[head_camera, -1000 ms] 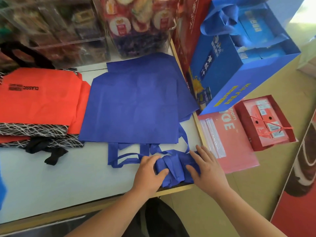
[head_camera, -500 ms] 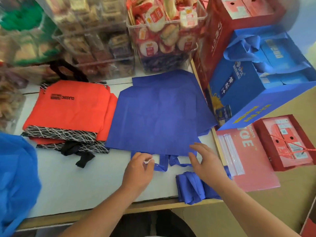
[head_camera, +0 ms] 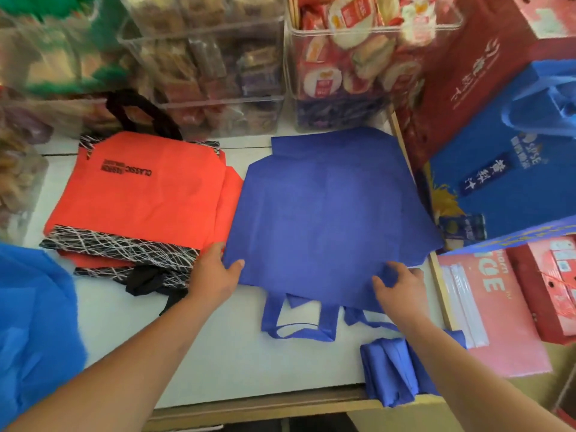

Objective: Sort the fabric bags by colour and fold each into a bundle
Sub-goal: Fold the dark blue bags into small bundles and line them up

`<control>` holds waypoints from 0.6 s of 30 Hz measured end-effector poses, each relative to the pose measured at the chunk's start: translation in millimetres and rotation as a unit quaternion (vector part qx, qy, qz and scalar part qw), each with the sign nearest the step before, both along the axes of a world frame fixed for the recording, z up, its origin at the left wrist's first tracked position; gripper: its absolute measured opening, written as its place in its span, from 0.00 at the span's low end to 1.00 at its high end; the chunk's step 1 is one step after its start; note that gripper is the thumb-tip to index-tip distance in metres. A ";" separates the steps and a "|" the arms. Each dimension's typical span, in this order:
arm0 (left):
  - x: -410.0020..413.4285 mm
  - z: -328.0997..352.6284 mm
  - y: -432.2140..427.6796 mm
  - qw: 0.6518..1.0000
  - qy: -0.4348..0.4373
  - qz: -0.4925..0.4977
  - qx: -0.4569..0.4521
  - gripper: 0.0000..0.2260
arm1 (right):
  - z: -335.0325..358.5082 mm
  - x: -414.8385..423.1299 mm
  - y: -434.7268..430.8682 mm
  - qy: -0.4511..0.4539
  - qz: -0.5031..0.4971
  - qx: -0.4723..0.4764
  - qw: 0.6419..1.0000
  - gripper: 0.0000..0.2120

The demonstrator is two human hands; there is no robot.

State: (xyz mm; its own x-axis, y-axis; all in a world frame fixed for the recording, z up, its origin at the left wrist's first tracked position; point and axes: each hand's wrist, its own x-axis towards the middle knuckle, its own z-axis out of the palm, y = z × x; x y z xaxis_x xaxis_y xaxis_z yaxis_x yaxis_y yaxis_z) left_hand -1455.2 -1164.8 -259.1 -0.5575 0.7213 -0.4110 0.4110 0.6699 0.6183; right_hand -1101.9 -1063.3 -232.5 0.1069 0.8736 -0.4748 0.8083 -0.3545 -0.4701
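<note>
We judge the flat dark-blue fabric bag light and limp, best taken at its near corners, which our left hand and right hand seemingly pinch.

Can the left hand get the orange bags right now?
Probably yes: the stack of orange fabric bags lies right beside the left hand, nothing between, though it grips a corner of the flat blue fabric bag.

- Blue bag, flat on white worktop, handles toward the near edge.
- Left grip pinched its near-left corner; right grip held its near-right edge.
- Folded blue bundle sat at the worktop's near edge.
- Orange bags, stacked, lay just left of the blue bag.
</note>
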 end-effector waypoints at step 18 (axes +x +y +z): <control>56.7 140.4 -89.6 0.933 -0.045 0.309 0.179 0.12 | 125.7 -112.1 60.1 0.126 0.248 0.222 0.935 0.14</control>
State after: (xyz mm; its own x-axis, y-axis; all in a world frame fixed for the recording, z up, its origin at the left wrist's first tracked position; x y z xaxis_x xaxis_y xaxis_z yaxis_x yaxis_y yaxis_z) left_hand -1398.5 -1254.4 -118.8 -0.8876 0.3732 -0.2699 -0.0493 0.5056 0.8614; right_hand -1214.0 -1003.2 -106.8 -0.4288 0.9033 -0.0100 0.6657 0.3085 -0.6795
